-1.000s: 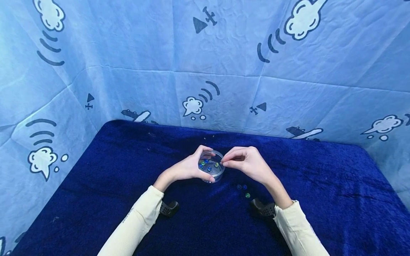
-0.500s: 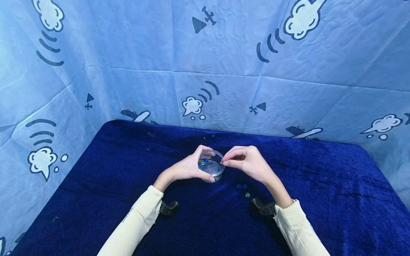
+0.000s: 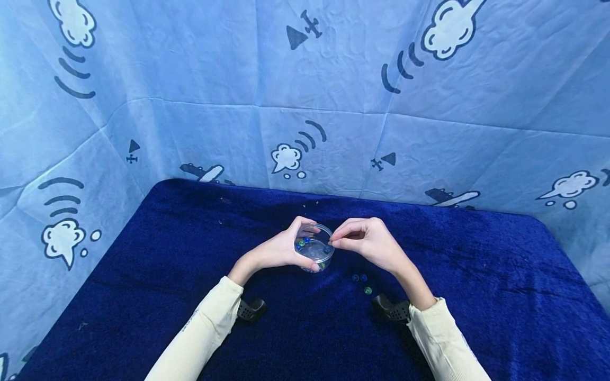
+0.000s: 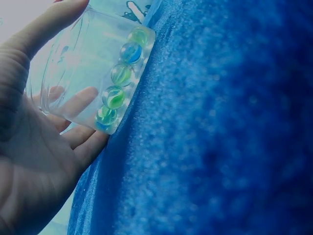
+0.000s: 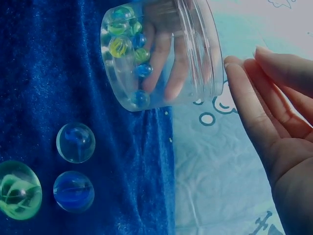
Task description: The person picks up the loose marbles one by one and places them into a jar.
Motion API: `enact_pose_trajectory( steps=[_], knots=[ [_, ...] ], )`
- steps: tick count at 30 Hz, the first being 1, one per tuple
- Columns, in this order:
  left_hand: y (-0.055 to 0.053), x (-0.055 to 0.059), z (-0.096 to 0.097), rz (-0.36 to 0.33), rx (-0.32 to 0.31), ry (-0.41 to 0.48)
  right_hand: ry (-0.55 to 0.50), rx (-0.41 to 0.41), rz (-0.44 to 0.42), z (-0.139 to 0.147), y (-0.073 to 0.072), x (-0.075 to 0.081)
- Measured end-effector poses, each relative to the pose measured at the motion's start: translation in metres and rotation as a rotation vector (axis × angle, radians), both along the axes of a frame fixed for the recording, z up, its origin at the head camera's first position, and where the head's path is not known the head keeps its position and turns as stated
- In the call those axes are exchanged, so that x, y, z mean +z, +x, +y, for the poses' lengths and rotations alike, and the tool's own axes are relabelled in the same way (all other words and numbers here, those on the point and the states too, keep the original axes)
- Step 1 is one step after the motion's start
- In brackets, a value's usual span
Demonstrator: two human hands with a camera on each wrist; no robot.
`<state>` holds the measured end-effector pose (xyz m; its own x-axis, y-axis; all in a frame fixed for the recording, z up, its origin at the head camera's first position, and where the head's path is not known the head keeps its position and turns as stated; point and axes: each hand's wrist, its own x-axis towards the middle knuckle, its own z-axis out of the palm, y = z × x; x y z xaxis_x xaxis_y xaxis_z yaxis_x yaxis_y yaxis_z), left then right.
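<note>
My left hand point(image 3: 281, 246) grips a clear round plastic jar point(image 3: 314, 259) around its side, thumb toward me and fingers on the far side. Several glass marbles point(image 4: 115, 97) with blue, green and yellow swirls lie on the jar's bottom. One blue marble point(image 3: 327, 248) shows inside near the right wall. My right hand point(image 3: 369, 241) is at the jar's right rim with fingertips and thumb close together. No marble shows between those fingertips point(image 5: 232, 62) in the right wrist view. Whether the jar's base touches the cloth is unclear.
Three loose marbles lie on the dark blue cloth point(image 3: 305, 328) right of the jar: a clear-blue one point(image 5: 76, 142), a blue one point(image 5: 73, 191) and a green one point(image 5: 19, 191). A light blue patterned curtain point(image 3: 229, 63) hangs behind the table.
Marbles inside the jar have shifted about; a blue one now shows near the right wall. Both hands stay almost still, and the three loose marbles have not moved.
</note>
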<state>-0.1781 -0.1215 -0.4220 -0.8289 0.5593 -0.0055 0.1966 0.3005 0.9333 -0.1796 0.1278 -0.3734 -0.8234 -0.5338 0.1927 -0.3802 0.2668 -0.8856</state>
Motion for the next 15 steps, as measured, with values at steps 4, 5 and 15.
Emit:
enact_pose_trajectory(
  steps=[4, 5, 15],
  knots=[
    [0.0004, 0.0003, 0.0005, 0.005, 0.007, 0.003, 0.017, -0.002, -0.004, -0.0004, 0.0001, -0.0002],
    [0.0004, 0.0002, 0.0005, 0.005, 0.008, 0.002, 0.023, -0.003, -0.007, -0.0001, 0.0001, -0.0002],
    [0.0004, -0.0005, -0.0001, 0.003, 0.011, -0.006, 0.068, -0.007, -0.055, 0.0012, 0.0004, -0.0005]
  ],
)
